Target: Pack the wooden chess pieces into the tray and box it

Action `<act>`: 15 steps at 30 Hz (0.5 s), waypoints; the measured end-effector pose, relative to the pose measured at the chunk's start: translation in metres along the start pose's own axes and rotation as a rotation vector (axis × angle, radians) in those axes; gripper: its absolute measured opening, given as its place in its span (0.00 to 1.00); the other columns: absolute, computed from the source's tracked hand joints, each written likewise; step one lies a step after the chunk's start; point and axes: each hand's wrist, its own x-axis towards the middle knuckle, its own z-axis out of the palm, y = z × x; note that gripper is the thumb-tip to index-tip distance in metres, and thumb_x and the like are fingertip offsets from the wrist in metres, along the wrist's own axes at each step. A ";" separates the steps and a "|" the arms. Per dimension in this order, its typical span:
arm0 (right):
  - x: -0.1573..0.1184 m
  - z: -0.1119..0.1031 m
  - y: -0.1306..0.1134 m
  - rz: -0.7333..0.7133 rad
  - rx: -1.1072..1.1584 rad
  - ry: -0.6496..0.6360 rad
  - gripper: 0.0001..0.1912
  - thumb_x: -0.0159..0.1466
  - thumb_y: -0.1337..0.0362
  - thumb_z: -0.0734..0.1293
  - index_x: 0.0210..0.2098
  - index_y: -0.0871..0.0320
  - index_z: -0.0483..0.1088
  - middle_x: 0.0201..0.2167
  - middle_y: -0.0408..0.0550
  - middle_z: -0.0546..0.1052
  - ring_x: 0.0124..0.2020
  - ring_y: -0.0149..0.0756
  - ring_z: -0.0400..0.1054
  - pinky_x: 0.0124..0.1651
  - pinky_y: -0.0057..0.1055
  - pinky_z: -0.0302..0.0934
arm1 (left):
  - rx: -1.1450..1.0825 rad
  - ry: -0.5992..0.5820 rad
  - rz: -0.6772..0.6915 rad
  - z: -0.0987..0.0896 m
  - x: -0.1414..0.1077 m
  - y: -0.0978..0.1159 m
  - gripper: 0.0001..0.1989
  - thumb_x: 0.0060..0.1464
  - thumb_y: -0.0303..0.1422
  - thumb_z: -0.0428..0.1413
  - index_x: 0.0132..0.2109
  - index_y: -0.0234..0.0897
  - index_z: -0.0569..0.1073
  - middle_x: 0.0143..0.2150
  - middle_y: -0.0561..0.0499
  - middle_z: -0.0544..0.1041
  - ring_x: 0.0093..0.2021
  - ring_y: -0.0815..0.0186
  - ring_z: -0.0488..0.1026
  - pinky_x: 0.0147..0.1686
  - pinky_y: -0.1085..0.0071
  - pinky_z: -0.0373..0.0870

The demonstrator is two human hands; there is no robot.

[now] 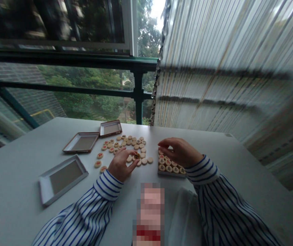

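- Left hand (121,164): thumb and forefinger closed in a pinch on one dark-marked piece (136,156), above the near edge of the loose group. Judged best practice: light grip on the rim, marked face clear of the fingers, other fingers tucked so that neighbours are not dragged.
- Right hand (180,150): over the box, fingers bent downward at its far left corner. Cannot tell whether the tips meet or hold anything. Advisable: wrist raised, pressure straight down, no sideways sweep.
- Box (172,175): on the table below the right hand; its far part is hidden by that hand.
- Boxed pieces (169,168): in close rows, marks upward, black in the nearest row, red behind. A knock would probably upset the alignment; squaring a piece by its edge seems safest.
- Loose pieces (136,147): scattered round the left hand, some with marks showing, others blank side up. Blank ones would need turning to be read.
- White tray (44,192): near left, set aslant.
- Brown-edged tray (80,151): beyond it.
- Small tray (115,133): farther back, at the brown-edged one's corner.
- Table (15,171): white, under all the above.
- Railing (139,85): green, behind the table.
- Curtain (200,44): striped, right.
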 end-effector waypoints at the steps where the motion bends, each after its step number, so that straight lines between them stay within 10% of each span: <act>1: 0.000 -0.001 0.000 0.001 0.001 -0.001 0.10 0.59 0.65 0.60 0.36 0.59 0.70 0.28 0.47 0.74 0.30 0.30 0.66 0.34 0.28 0.59 | -0.009 -0.011 -0.004 0.000 0.001 0.001 0.08 0.46 0.31 0.55 0.36 0.36 0.65 0.34 0.48 0.76 0.36 0.63 0.73 0.44 0.60 0.67; 15: -0.004 -0.009 0.003 0.016 0.037 0.051 0.09 0.58 0.64 0.60 0.35 0.59 0.71 0.27 0.47 0.74 0.29 0.29 0.66 0.33 0.27 0.58 | -0.071 -0.104 -0.018 -0.001 0.046 0.019 0.09 0.46 0.30 0.56 0.37 0.35 0.66 0.34 0.48 0.75 0.36 0.64 0.72 0.37 0.65 0.69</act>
